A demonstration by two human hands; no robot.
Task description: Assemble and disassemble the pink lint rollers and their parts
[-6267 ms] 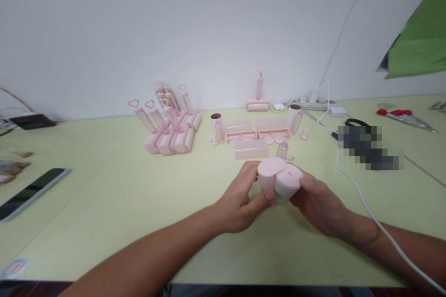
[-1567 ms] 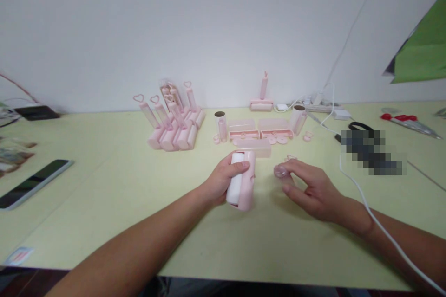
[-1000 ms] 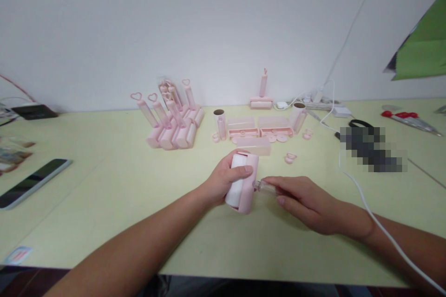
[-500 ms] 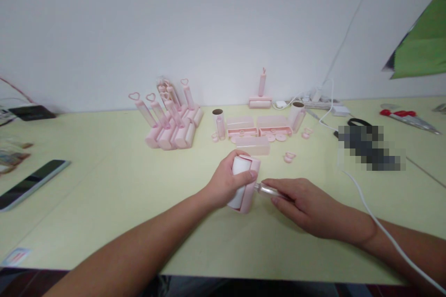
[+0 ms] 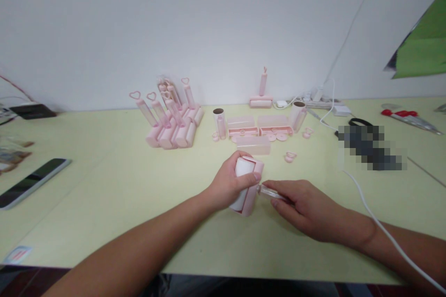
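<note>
Pink lint-roller housing with white roll is secured in the left hand grip above the surface; the right hand grip encloses the clear handle, tip against the housing.

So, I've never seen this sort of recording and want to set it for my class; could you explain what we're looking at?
No machine here: these are one person's two bare hands. Every picture comes from a camera worn on that person's head, looking forward and down. The left hand grips a pink holder with a white roll in it. The right hand holds a clear handle, its tip at the holder's side; whether they are joined, I can't tell. Farther back on the pale yellow table are pink rollers with heart-shaped loops; to their right, white tubes, open pink trays and small loop pieces. A phone-like slab lies left.
</note>
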